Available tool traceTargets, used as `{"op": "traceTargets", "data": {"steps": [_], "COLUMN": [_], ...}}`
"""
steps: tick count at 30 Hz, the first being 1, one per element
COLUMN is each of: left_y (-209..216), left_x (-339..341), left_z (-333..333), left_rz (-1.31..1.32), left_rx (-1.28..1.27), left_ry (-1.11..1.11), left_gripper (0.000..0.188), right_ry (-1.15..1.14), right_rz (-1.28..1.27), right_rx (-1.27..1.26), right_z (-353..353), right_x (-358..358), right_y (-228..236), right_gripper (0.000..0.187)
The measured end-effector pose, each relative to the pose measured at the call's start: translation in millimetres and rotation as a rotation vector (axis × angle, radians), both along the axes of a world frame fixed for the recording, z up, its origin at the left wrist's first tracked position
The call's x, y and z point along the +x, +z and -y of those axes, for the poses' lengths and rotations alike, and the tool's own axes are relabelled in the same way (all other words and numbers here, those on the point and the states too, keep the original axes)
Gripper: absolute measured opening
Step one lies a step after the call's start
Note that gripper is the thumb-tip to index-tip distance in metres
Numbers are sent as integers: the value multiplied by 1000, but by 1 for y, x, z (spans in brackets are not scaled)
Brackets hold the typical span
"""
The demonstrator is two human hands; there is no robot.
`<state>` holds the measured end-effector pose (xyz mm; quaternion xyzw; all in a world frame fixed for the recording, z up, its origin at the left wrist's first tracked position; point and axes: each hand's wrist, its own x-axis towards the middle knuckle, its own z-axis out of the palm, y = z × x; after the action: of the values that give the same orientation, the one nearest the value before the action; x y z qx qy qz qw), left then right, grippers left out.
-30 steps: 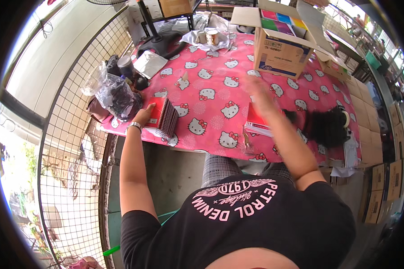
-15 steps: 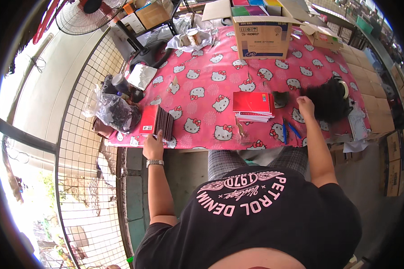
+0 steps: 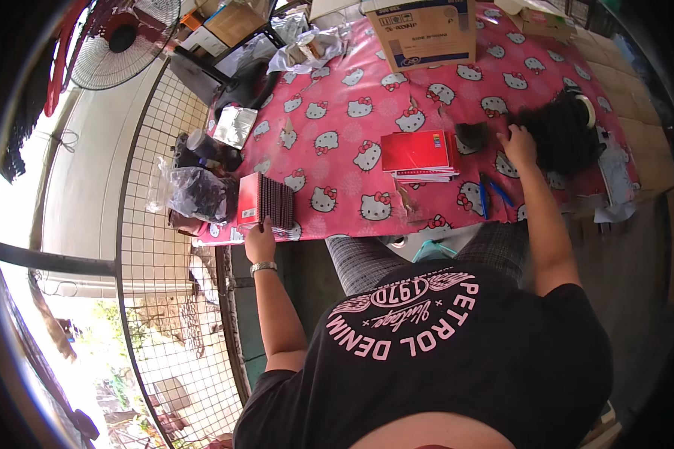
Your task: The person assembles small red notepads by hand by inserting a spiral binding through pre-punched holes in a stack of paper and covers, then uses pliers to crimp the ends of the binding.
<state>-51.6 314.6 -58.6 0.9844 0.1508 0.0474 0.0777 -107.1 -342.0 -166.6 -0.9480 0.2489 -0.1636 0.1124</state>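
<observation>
At the table's near left edge my left hand (image 3: pixel 260 241) is closed at the near end of a stack of red-covered notebooks (image 3: pixel 249 200) with dark spiral bindings. A finger lies against the stack's near corner; the other fingers are partly hidden. My right hand (image 3: pixel 520 147) is over the right side of the table with its fingers apart, beside a fuzzy black heap of thin strands (image 3: pixel 560 135). I see nothing held in it. A second pile of red notebooks (image 3: pixel 416 153) lies left of this hand. Blue-handled pliers (image 3: pixel 494 196) rest below it, and a small dark clump (image 3: pixel 472 137) sits beside the pile.
A cardboard box (image 3: pixel 423 34) stands at the back of the pink patterned tablecloth (image 3: pixel 344 179). Along the left edge are a clear plastic bag with dark contents (image 3: pixel 198 196) and a fan (image 3: pixel 123 45). A pale ring (image 3: pixel 586 111) lies by the black heap.
My right hand has opened from a loose fist and moved toward the black heap. My left hand stays at the notebook stack. The whole view has shifted and tilted slightly.
</observation>
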Motion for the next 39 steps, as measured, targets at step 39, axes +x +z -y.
{"op": "traceTargets", "data": {"steps": [39], "left_y": [10], "left_x": [-12], "left_z": [328], "left_rz": [261], "left_rx": [-17], "left_ry": [-1411], "left_gripper": [42], "right_ry": [241], "right_rz": [292], "right_rx": [443], "right_z": [-24], "right_x": [-4], "right_y": [106], "right_gripper": [24]}}
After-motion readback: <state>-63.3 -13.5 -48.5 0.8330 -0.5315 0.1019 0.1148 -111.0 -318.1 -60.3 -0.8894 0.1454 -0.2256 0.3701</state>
